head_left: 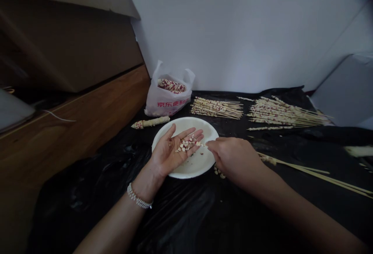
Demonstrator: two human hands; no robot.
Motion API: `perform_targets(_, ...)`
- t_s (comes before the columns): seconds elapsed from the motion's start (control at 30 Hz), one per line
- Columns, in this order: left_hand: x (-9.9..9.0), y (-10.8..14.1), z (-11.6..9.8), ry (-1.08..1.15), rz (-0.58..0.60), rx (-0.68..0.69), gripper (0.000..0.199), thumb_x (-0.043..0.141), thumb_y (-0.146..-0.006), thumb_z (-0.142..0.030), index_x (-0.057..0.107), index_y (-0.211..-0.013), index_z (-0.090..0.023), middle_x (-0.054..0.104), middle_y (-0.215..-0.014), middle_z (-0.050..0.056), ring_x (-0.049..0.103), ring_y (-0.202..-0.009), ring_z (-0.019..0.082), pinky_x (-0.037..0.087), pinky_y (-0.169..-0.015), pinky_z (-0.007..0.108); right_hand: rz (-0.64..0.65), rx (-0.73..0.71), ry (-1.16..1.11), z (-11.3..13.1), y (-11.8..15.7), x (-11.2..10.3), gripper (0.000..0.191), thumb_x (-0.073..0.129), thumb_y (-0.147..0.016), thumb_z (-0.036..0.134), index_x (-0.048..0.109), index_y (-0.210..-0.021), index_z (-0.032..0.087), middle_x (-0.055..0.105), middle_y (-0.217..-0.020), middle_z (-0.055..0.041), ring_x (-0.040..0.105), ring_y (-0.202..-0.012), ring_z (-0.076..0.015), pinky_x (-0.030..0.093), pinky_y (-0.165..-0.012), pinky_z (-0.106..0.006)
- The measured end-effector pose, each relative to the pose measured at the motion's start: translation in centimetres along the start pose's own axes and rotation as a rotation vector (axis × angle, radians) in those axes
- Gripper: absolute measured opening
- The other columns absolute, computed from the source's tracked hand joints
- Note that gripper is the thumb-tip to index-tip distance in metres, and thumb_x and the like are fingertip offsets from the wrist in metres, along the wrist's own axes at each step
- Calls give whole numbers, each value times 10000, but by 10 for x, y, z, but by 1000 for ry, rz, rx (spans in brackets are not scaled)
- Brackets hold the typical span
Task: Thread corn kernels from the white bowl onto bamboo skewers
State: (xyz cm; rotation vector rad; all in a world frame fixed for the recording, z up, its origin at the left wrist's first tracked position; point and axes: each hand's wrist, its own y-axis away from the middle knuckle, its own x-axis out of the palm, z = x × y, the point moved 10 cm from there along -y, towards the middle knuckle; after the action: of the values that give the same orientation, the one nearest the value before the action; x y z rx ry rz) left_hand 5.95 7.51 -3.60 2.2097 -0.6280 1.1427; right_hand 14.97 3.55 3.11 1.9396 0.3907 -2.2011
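Above a white bowl [201,166], my left hand [167,151] lies palm up with its fingers stretched out. Loose white and red corn kernels [184,145] rest on that palm and fingers. My right hand [233,153] is closed in a pinch at the bowl's right edge. From its fingertips a thin skewer with a few kernels [199,144] on it points left, over the fingers of my left hand. Most of this skewer is hidden by my right hand. A few dark bits lie in the bowl.
Behind the bowl stands a white plastic bag [169,104] with speckled corn cobs [171,86]. A mostly stripped cob [150,122] lies beside it. Two piles of kernel-threaded skewers [215,107] [274,112] lie along the white wall. Bare skewers [314,171] lie right, on black plastic sheeting [180,215].
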Motion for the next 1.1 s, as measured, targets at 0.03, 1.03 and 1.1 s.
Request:
perform_targets(0.03,0,0,1,-1,4,-4,607,378,-924,-395,306,-1392,-16,511,-1315,260,491,-1220,322,433,-955,434,-1,-5,1,0,0,0,203,437,-854,185,630,-805,222,652,-773,-3,543,-637,-107,218,-516,-267)
perform_targets(1.03,-11,3,4,-141,-135,39,428,524,-824,-10,513,-1250,-49,572,-1270,203,513,-1206,277,468,-985,339,18,18,36,-4,2,-4,218,433,-873,208,641,-807,223,664,-798,-7,554,-652,-115,213,-508,-265)
perform_targets(1.1,-9,4,4,-174,-113,51,454,516,-797,42,530,-1237,-66,565,-1286,190,499,-1221,264,444,-1009,327,22,23,35,-4,2,-4,214,437,-873,208,641,-811,220,664,-799,-8,558,-658,-115,213,-510,-265)
